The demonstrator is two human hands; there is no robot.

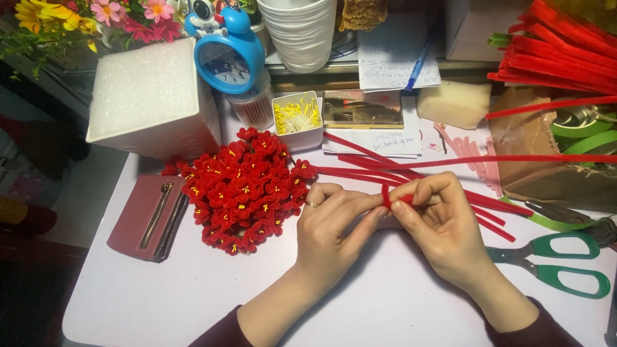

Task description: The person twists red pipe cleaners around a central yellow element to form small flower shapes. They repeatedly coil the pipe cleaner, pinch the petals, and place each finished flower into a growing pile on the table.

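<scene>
Your left hand (334,225) and your right hand (443,222) meet in the middle of the white tabletop (193,295). Together they hold a red fuzzy stick (388,195) that is bent into a small loop between your fingertips. The grip of your left hand is pressed together, pinching the loop from the left side with thumb and pointer finger. The grip of your right hand is pressed together too, pinching the same loop from the right side. You wear a thin ring (313,204) on your left hand. Just to the left of your left hand lies a round pile of little red flowers (241,189) with yellow middles. More long red sticks (360,170) lie on the tabletop behind your hands and run off to the right. A dark red pouch with zippers (151,218) lies left of the flowers. Green scissors (553,260) lie near your right hand, on its right. Behind the flowers stand a small white box of yellow bits (297,115), a blue clock (228,58) and a big white block (151,96). A thick bundle of red sticks (559,51) lies at the far right.
</scene>
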